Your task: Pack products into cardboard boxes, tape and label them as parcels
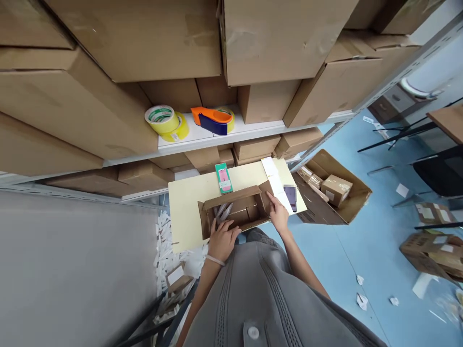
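An open brown cardboard box (249, 207) lies on a pale yellow table (188, 202) in front of me. My left hand (222, 238) rests on the box's near edge, fingers reaching inside toward some pale wrapped items (223, 211). My right hand (278, 213) grips the box's right flap. Behind the box lies a green and pink packet (224, 178). A dark phone (291, 198) and white paper strips (273, 176) lie at the table's right end.
Shelves stacked with cardboard boxes (144, 43) rise behind the table. Yellow tape rolls (164, 121) and an orange tape dispenser (213, 119) sit on a shelf. An open carton (334, 190) holds small boxes on the blue floor. Paper scraps (162, 250) lie at left.
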Action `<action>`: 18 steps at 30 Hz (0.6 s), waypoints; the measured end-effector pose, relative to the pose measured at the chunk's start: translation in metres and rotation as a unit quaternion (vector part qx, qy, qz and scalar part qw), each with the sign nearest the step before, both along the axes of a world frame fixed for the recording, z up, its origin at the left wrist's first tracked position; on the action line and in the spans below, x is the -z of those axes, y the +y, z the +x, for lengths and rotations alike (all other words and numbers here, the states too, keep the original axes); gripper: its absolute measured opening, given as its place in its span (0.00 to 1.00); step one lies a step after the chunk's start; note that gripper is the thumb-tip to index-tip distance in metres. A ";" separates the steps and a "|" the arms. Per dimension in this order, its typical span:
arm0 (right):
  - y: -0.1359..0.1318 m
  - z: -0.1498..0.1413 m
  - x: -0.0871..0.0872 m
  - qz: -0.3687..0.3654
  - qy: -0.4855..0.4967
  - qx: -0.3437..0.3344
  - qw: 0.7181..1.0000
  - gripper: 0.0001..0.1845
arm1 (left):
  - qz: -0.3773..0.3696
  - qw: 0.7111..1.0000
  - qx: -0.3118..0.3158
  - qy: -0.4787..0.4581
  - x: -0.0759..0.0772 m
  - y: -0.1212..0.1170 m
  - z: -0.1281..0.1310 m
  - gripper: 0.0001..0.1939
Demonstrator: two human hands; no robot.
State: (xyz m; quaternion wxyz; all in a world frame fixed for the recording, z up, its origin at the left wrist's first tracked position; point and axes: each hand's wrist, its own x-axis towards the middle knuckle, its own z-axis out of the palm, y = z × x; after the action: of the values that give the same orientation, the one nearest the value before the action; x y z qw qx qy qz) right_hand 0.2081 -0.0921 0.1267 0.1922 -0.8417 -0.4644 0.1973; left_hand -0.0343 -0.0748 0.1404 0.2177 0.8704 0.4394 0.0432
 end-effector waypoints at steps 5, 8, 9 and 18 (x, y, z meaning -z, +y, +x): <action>0.032 0.002 0.001 -0.052 -0.006 -0.060 0.997 0.37 | 0.001 0.994 -0.080 0.069 0.004 0.009 0.003 0.21; 0.041 0.002 0.004 -0.068 -0.014 -0.090 0.994 0.36 | -0.016 0.984 -0.118 0.131 0.019 0.010 0.004 0.28; 0.043 0.002 0.005 -0.068 -0.015 -0.099 0.993 0.35 | -0.019 0.979 -0.134 0.154 0.025 0.009 0.004 0.33; 0.050 0.015 0.013 -0.063 -0.056 -0.138 0.987 0.42 | -0.093 0.926 -0.249 0.267 0.057 0.008 0.004 0.52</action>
State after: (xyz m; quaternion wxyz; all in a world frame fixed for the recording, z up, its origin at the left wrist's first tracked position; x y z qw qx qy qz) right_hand 0.2231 -0.0424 0.1140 0.0835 -0.7895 -0.5729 0.2037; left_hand -0.0308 -0.0667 0.0835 0.1541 0.6883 0.6858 -0.1794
